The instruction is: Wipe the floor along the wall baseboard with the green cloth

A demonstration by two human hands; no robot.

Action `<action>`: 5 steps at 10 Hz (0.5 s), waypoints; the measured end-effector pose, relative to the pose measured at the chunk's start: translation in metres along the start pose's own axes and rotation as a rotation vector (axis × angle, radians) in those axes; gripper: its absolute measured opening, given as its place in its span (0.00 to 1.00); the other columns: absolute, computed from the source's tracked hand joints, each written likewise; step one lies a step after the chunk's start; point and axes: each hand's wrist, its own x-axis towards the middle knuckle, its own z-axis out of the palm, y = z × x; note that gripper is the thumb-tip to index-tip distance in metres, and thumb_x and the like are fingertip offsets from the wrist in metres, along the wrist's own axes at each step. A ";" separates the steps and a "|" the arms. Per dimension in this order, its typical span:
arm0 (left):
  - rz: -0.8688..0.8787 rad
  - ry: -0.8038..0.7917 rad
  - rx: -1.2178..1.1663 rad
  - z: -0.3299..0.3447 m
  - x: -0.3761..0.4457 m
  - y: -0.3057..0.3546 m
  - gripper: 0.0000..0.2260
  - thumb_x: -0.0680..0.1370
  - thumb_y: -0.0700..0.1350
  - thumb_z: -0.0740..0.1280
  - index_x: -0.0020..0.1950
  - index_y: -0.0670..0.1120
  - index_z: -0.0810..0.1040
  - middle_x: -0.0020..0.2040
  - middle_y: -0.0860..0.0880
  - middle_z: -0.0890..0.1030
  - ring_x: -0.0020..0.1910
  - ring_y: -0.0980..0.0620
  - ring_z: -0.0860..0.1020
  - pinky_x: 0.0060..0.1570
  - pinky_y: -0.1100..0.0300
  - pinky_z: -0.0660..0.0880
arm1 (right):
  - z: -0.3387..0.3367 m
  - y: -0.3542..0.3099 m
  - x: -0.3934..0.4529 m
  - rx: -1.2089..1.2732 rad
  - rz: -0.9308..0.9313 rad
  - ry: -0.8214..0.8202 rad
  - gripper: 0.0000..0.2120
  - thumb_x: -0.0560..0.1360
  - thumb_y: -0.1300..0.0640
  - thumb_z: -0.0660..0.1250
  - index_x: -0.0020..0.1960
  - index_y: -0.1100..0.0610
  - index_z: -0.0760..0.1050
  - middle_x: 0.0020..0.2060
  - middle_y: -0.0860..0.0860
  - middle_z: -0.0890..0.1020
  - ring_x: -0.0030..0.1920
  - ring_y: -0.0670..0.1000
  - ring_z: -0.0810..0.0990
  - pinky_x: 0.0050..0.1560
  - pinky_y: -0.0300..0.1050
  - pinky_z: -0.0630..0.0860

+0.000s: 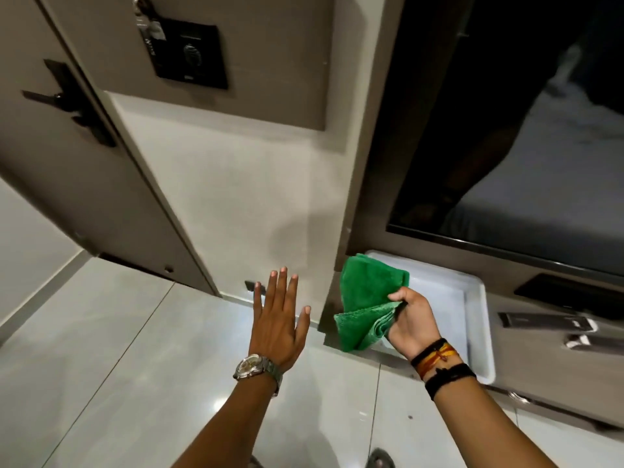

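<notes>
A folded green cloth (366, 304) hangs in the air, pinched at its lower right corner by my right hand (410, 324). That hand wears black and orange wrist threads. My left hand (278, 319), with a metal watch on the wrist, is flat with fingers spread and holds nothing. It hovers above the glossy white floor tiles (118, 349), just short of the white wall (236, 204). The baseboard (236, 297) runs along the foot of that wall, right ahead of my left fingertips.
A grey door (67, 163) with a black handle stands at the left. A white tray (472, 319) rests on a grey unit at the right, under a dark screen (506, 130). Remotes (547, 322) lie on the unit. A black switch panel (189, 55) is on the wall.
</notes>
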 end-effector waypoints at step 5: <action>0.092 0.111 0.209 -0.024 0.011 0.086 0.31 0.85 0.59 0.52 0.85 0.44 0.64 0.87 0.44 0.56 0.87 0.40 0.52 0.85 0.35 0.48 | -0.080 -0.041 0.035 -1.010 -0.182 0.535 0.23 0.75 0.59 0.73 0.69 0.59 0.74 0.63 0.61 0.82 0.62 0.63 0.80 0.64 0.50 0.73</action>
